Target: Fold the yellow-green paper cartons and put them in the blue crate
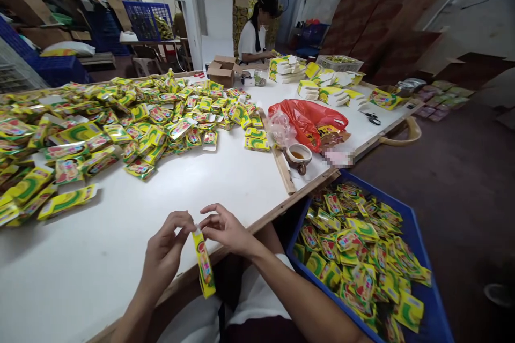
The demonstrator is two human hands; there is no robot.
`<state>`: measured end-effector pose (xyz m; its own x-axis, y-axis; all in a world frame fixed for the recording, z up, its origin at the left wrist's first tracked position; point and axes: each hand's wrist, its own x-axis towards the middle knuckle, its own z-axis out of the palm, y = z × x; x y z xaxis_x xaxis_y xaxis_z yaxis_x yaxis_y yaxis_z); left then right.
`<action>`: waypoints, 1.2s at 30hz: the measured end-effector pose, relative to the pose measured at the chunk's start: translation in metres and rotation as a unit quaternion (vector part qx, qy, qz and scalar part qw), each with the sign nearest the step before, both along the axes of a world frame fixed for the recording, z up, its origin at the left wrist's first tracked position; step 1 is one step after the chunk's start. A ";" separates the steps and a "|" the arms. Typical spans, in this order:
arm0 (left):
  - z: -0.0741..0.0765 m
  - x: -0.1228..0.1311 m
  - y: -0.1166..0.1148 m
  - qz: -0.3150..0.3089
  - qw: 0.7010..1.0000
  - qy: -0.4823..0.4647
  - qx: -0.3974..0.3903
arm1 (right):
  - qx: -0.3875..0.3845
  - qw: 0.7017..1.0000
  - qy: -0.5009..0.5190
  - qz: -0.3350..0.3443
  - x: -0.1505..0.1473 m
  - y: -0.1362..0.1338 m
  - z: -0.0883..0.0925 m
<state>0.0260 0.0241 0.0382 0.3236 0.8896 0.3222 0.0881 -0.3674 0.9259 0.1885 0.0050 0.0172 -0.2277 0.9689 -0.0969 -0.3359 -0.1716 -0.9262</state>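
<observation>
A slim yellow carton [204, 265] with green and red printing hangs upright, slightly tilted, over the table's front edge. My left hand [169, 246] pinches its upper end between thumb and fingers. From the other side, my right hand [227, 229] has its thumb and fingers at the same top end, by a white flap; the other fingers are curled above. The fingertips hide part of that end. To the left, a large heap of similar yellow cartons [148, 118] covers the white table [169, 193], some with white end flaps standing out.
At my right, a blue crate [414, 225] holds many yellow packets. Beyond a wooden strip [284, 171] are a cup [298, 154] of brown liquid, a red plastic bag [306, 120] and black scissors [372, 119]. Another person [251, 37] sits across the table near an open cardboard box [222, 71].
</observation>
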 end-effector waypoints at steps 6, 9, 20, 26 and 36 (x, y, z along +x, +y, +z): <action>-0.001 0.007 0.000 0.016 0.996 -0.078 -0.043 | -0.020 0.999 0.051 0.000 -0.003 0.000 0.002; -0.003 0.008 -0.001 0.055 0.992 -0.093 -0.062 | -0.010 0.998 0.057 -0.029 -0.005 0.005 0.004; -0.033 0.005 -0.017 0.110 0.979 -0.007 -0.171 | 0.117 0.965 -0.196 -0.132 0.008 0.013 -0.014; -0.032 -0.002 -0.015 0.074 0.983 0.030 -0.167 | 0.118 0.967 -0.219 -0.054 0.011 0.016 -0.012; -0.028 0.012 -0.019 0.128 0.986 -0.010 -0.108 | 0.178 0.955 -0.215 -0.099 0.008 0.017 -0.006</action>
